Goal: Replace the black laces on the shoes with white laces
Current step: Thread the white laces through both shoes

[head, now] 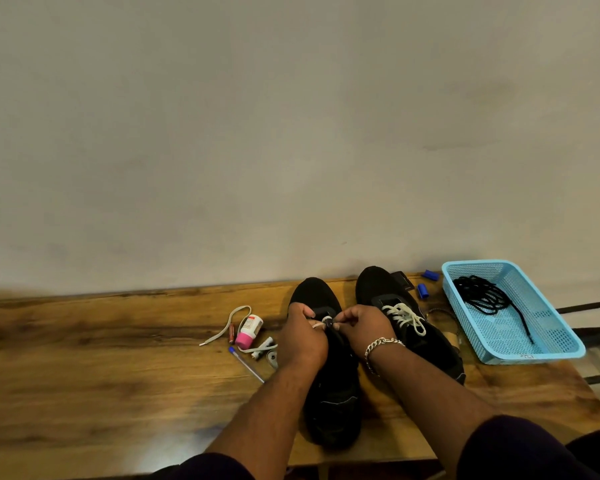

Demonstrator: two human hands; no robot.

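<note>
Wooden table (84, 341) against a plain pale wall, two black shoes side by side on it, toes to the wall. Went straight to the action: left hand (300, 337) and right hand (362, 327) met over the left shoe (333, 403), near its lower eyelets. Both grips clenched on the white lace (321, 323), pinched between fingertips and thumbs, right fingertips tight at the eyelet. Wore a silver chain bracelet (381, 344) on the right wrist. Trailed the rest of that white lace off to the left across the table, looping past a small white bottle with a pink cap (248, 330), a blue-capped pen (245, 363) and a few small bits too blurred to name. Sat already threaded with white laces: the right shoe (430, 344), just beside the working one. Lay further right: two small blue caps (423, 291) near the wall, then a light blue plastic basket (548, 348) with the black laces (485, 296) coiled inside, one end trailing toward its near rim.
</note>
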